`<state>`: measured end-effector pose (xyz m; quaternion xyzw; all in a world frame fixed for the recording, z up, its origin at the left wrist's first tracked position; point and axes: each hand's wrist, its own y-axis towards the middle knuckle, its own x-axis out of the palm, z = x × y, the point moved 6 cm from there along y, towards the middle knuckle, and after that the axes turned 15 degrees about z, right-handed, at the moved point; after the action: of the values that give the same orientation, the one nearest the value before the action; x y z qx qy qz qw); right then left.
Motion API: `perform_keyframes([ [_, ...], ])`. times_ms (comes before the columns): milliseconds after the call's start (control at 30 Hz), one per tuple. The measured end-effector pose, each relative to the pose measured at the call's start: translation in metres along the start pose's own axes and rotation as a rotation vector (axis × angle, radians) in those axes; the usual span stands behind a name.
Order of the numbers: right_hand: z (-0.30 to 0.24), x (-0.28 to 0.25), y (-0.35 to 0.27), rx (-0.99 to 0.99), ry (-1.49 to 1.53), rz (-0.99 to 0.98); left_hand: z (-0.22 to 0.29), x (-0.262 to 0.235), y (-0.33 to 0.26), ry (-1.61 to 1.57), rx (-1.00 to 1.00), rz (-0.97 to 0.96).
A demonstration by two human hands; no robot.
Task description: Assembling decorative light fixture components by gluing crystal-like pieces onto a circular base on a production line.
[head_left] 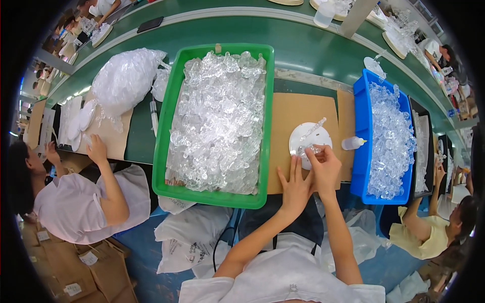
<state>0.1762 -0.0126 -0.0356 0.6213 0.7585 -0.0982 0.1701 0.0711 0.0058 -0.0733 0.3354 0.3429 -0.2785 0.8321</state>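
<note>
Left hand [294, 188] rests flat steadying a round white plastic disc [309, 138] while right hand [323, 164] pinches a small clear plastic piece [314, 149] onto it, apparently mid-assembly, needing careful seating.

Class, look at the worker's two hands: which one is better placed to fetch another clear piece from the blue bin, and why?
Probably the right hand: it works at the white disc, on the side nearest the blue bin. The left hand lies flat beside it, nearer the green bin.
</note>
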Motion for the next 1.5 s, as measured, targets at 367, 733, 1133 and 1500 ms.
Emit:
perform_keyframes([
  [367, -0.028, 0.01, -0.007, -0.318, -0.261, 0.029, -0.006, 0.0, -0.006, -0.08, 0.082, 0.074],
  [733, -0.026, 0.01, -0.011, -0.26, -0.237, 0.062, 0.0, 0.001, -0.006, 0.026, 0.087, 0.069],
  [1133, 0.019, -0.002, -0.001, 0.101, 0.1, 0.076, -0.006, 0.001, -0.006, 0.027, 0.081, 0.126],
  [1500, 0.001, 0.005, -0.004, -0.136, -0.12, 0.082, -0.008, -0.002, -0.006, 0.0, 0.099, 0.192],
])
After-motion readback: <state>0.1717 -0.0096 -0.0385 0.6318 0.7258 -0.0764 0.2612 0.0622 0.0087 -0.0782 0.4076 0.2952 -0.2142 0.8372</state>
